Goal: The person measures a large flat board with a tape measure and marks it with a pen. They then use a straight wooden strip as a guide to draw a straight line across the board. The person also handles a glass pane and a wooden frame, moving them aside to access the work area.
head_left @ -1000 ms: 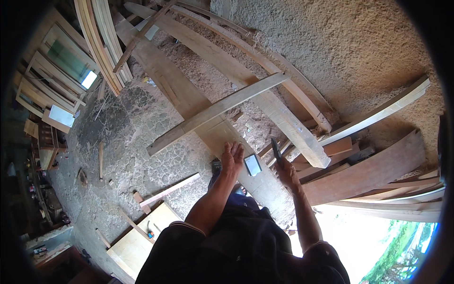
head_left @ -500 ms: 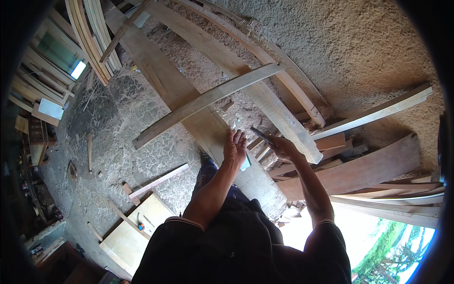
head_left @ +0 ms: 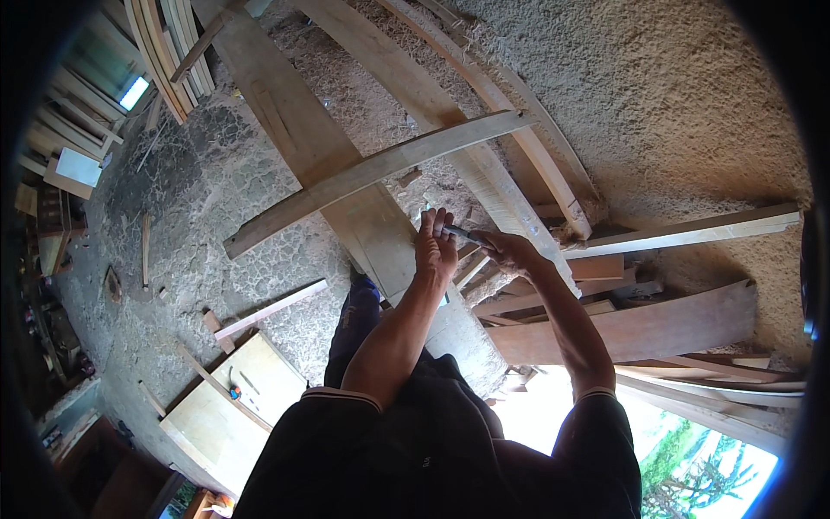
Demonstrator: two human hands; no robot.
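Note:
A slim dark-grey tool point(head_left: 467, 234) is in my right hand point(head_left: 512, 254), whose fingers wrap round its near end; its exact kind is unclear. Its tip reaches left to the fingers of my left hand point(head_left: 435, 246). Those fingers are bent and close together, and whatever they pinch is too small or hidden to make out. Both hands are over a wide wooden plank point(head_left: 367, 229) that runs from the far left toward my body. Beyond them a narrower wooden bar point(head_left: 372, 170) lies crosswise over this plank and a second long board point(head_left: 415, 95).
Boards and offcuts point(head_left: 640, 324) are heaped at the right beside a rough wall point(head_left: 657, 112). Long strips point(head_left: 160, 52) stand at the far left. A pale panel point(head_left: 220, 406) with a small orange-and-blue item lies at the lower left, near a wooden stick point(head_left: 272, 307).
My right hand has brought the tool's tip left to my left fingers; before, the two were apart. My left hand has risen slightly, and the view has shifted a little.

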